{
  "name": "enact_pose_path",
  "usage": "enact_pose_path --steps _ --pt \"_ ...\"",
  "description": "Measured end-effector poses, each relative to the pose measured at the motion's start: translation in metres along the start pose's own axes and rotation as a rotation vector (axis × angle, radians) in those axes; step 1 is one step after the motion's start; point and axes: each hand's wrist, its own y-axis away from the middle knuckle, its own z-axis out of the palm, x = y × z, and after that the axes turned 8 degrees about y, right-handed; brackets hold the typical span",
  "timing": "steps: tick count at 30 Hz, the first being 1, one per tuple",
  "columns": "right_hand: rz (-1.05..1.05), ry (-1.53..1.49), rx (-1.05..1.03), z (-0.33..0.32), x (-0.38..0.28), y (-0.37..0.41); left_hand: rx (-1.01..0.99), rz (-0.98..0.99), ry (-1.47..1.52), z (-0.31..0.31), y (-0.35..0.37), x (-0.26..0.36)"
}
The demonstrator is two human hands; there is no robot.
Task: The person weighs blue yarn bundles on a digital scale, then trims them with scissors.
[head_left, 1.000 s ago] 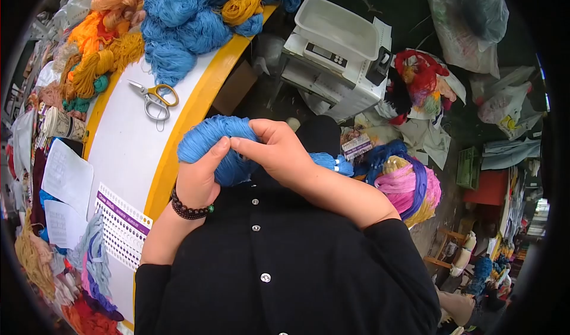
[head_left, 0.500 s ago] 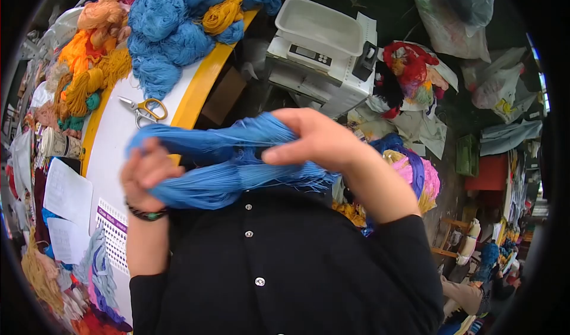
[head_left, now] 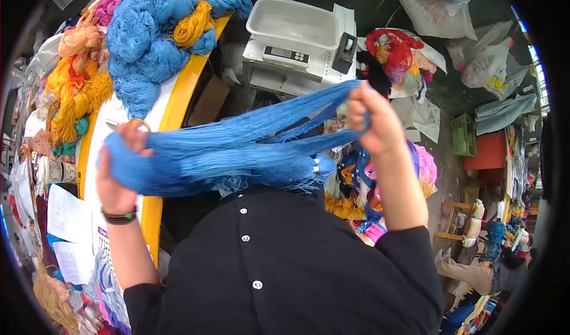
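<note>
A long skein of blue thread (head_left: 237,142) is stretched between my two hands in front of my chest. My left hand (head_left: 122,175) is hooked into its left end, thumb outside and fingers behind the strands. At the raised right end, the fingers of my right hand (head_left: 374,118) are closed on a narrower bundle pulled from the skein. The skein's lower part hangs loose, with white bands and frayed ends near the right side. Behind my left fingers a pair of scissors (head_left: 140,122) is mostly hidden; one yellow handle ring shows.
A large pile of blue yarn (head_left: 148,38) lies on the yellow-edged table (head_left: 184,86), beside orange and yellow hanks (head_left: 71,91). Ahead stands a scale with a white tray (head_left: 292,23). Yarn heaps and plastic bags (head_left: 433,8) are to the right. A person (head_left: 475,275) is at lower right.
My right hand has moved right and up, drawing the skein out longer. My left hand has shifted slightly left. The two-strand loop is now a stretched bundle covering most of the scissors.
</note>
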Motion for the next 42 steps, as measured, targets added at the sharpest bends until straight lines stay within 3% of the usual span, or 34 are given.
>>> enact_pose_path --steps 1,3,6,8,9,10,12,14,16,17,18,20,24,30,33,34,36,38,40,42 --pt "-0.015 0.077 0.066 0.034 0.01 0.001 -0.023 -0.044 0.013 0.02 -0.002 -0.023" --pt "-0.013 0.177 -0.135 0.08 0.042 -0.007 -0.102 -0.154 0.038 0.053 -0.007 -0.062" --pt "0.027 0.233 -0.25 0.136 0.074 -0.008 -0.161 -0.165 -0.009 0.087 -0.009 -0.095" --pt "-0.22 0.368 -0.252 0.152 0.088 -0.007 -0.166 -0.119 -0.086 0.097 -0.009 -0.102" --pt "-0.107 0.331 -0.304 0.153 0.088 -0.005 -0.123 -0.085 -0.123 0.1 -0.008 -0.104" --pt "-0.245 0.354 -0.27 0.156 0.097 -0.006 -0.096 -0.063 -0.126 0.101 -0.007 -0.104" --pt "-0.292 0.55 -0.269 0.156 0.095 -0.006 -0.099 -0.058 -0.177 0.097 -0.005 -0.107" --pt "-0.213 0.658 -0.243 0.155 0.096 -0.005 -0.064 -0.027 -0.225 0.096 -0.004 -0.112" --pt "-0.289 0.611 -0.227 0.157 0.095 -0.001 -0.044 0.018 -0.276 0.094 -0.004 -0.113" --pt "-0.457 0.592 -0.23 0.158 0.103 -0.006 -0.026 0.062 -0.327 0.092 -0.004 -0.114" --pt "-0.454 0.594 -0.232 0.156 0.106 -0.004 -0.024 0.062 -0.325 0.088 -0.003 -0.115" --pt "-0.214 0.529 -0.198 0.155 0.104 -0.001 0.03 0.124 -0.299 0.078 -0.004 -0.114" --pt "-0.183 0.384 -0.257 0.155 0.1 -0.003 0.114 0.053 -0.175 0.085 -0.002 -0.112" --pt "-0.094 0.57 -0.334 0.148 0.106 -0.006 -0.033 0.186 -0.456 0.082 -0.005 -0.11" --pt "-0.149 0.401 -0.322 0.151 0.112 -0.008 0.043 0.279 -0.488 0.079 -0.003 -0.114" --pt "-0.153 0.403 -0.323 0.154 0.111 -0.008 0.081 0.27 -0.446 0.082 -0.002 -0.114" --pt "-0.113 0.099 -0.319 0.158 0.103 -0.01 0.114 0.261 -0.404 0.083 -0.003 -0.112" --pt "-0.126 0.149 -0.336 0.155 0.102 -0.01 0.085 0.135 -0.334 0.072 -0.004 -0.108" --pt "-0.008 0.162 -0.308 0.152 0.106 -0.009 0.067 0.155 -0.389 0.072 -0.001 -0.11" --pt "-0.021 0.196 -0.287 0.156 0.108 -0.007 0.114 0.013 -0.025 0.085 0.002 -0.111"
